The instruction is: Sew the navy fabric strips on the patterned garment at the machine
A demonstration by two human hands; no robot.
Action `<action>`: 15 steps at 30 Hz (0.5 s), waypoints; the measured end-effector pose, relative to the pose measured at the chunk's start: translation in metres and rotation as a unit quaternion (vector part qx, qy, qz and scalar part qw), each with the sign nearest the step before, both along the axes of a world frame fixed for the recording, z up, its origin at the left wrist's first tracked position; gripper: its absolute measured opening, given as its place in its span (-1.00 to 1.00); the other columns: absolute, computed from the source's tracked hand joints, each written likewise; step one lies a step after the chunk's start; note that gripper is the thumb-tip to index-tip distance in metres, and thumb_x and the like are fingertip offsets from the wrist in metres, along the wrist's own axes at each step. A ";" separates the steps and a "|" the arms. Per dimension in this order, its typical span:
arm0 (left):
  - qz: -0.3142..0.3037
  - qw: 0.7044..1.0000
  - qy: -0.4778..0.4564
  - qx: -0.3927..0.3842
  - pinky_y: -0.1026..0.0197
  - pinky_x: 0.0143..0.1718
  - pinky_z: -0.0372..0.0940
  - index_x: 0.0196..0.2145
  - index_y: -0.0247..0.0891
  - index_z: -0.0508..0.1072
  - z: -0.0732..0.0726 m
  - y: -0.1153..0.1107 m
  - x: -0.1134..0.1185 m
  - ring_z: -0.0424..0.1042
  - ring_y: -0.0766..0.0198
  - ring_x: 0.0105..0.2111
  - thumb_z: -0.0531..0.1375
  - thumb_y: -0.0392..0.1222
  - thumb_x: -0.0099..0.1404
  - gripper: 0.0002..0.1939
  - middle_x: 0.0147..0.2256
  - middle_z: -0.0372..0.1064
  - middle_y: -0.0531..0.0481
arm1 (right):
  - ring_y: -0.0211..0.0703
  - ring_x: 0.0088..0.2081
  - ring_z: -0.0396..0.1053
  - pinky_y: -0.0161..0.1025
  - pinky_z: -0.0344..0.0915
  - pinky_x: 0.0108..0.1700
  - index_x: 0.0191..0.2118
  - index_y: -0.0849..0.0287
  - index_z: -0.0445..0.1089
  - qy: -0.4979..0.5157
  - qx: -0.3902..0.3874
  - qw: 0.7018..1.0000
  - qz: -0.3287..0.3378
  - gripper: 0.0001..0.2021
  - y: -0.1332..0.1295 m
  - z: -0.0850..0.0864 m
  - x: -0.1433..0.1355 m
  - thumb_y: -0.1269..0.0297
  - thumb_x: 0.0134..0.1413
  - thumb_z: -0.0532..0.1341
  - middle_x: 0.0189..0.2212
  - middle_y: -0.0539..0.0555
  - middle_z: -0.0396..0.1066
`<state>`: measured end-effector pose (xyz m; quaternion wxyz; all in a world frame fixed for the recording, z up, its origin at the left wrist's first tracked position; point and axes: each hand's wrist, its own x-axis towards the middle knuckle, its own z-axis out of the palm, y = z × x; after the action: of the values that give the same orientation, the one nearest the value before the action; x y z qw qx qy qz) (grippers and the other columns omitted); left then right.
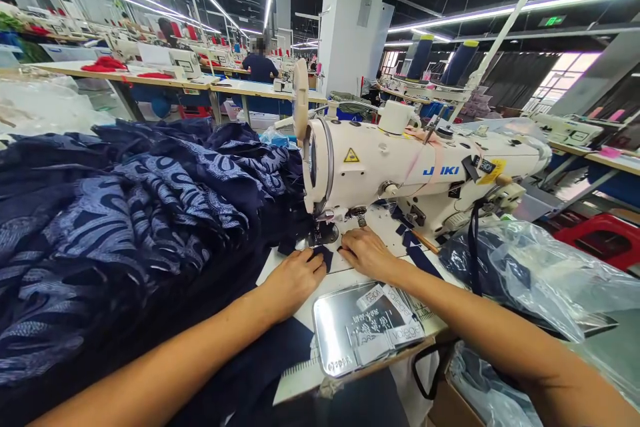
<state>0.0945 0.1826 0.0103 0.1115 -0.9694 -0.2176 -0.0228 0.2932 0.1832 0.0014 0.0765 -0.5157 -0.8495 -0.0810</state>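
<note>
Hands: my left hand point(295, 280) has its fingers bent together at a small navy fabric piece point(323, 257); cannot tell whether it is clamped. My right hand point(369, 255) lies palm down just right of the piece, fingers bent; cannot tell whether the fingertips pinch anything. The two hands are near each other, not touching.

Location: the navy piece lies on the white bed of the sewing machine point(370, 160), just on the near side of the needle area. Dark scraps point(410, 238) lie to the right of my right hand.

Surroundings: a shiny metal tray point(333, 320) bearing printed labels point(407, 332) sits at the near edge of the table point(300, 380), beside a ruler strip point(299, 367). Left side: heaped navy patterned fabric point(150, 207). Right side: clear plastic bag point(530, 267). Background: a person in a dark shirt point(261, 69).
</note>
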 end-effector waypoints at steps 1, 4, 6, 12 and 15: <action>-0.001 1.000 -0.001 0.000 0.08 -0.19 0.25 -0.14 -0.43 0.34 0.000 0.000 0.000 0.28 0.06 -0.13 -0.02 -0.45 0.21 -0.73 -0.08 0.29 -0.22 | -0.16 -0.34 0.27 -0.24 0.01 -0.25 -0.41 0.28 0.31 -0.015 -0.006 1.000 -0.002 -0.88 -0.002 0.003 -0.001 0.43 0.08 0.07 -0.43 0.10 0.34; -0.002 1.000 -0.005 0.003 0.09 -0.20 0.24 -0.15 -0.40 0.34 -0.001 0.001 -0.001 0.28 0.07 -0.14 0.00 -0.45 0.20 -0.73 -0.06 0.29 -0.20 | -0.15 -0.33 0.28 -0.23 0.00 -0.26 -0.42 0.29 0.33 -0.042 -0.018 0.999 -0.014 -0.85 -0.003 0.009 -0.006 0.50 0.09 0.05 -0.41 0.11 0.36; -0.002 1.000 -0.011 0.009 0.10 -0.20 0.23 -0.15 -0.39 0.35 -0.002 0.001 -0.001 0.28 0.08 -0.13 0.00 -0.45 0.20 -0.73 -0.05 0.29 -0.18 | -0.17 -0.33 0.28 -0.25 0.00 -0.27 -0.41 0.28 0.33 -0.015 -0.026 0.999 -0.020 -0.84 0.001 0.010 -0.011 0.49 0.11 0.04 -0.41 0.10 0.35; 0.001 1.000 -0.019 0.015 0.09 -0.18 0.21 -0.14 -0.39 0.33 -0.005 0.000 -0.001 0.27 0.09 -0.13 0.02 -0.45 0.19 -0.73 0.00 0.24 -0.17 | -0.26 -0.36 0.24 -0.34 0.05 -0.29 -0.44 0.23 0.29 0.166 -0.076 0.983 0.003 -0.91 0.016 0.002 -0.022 0.49 0.05 0.11 -0.46 -0.01 0.30; 0.002 1.000 -0.017 0.017 0.11 -0.22 0.20 -0.17 -0.38 0.33 -0.004 0.001 -0.001 0.27 0.11 -0.14 0.01 -0.44 0.20 -0.75 0.02 0.22 -0.16 | -0.30 -0.41 0.20 -0.37 0.06 -0.36 -0.49 0.23 0.28 0.232 -0.099 0.968 0.000 -0.89 0.019 0.000 -0.021 0.51 0.00 0.14 -0.49 -0.03 0.27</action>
<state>0.0935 0.1834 0.0059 0.1241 -0.9663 -0.2213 -0.0430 0.2727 0.2018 0.0011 0.2201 -0.5254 -0.8123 0.1252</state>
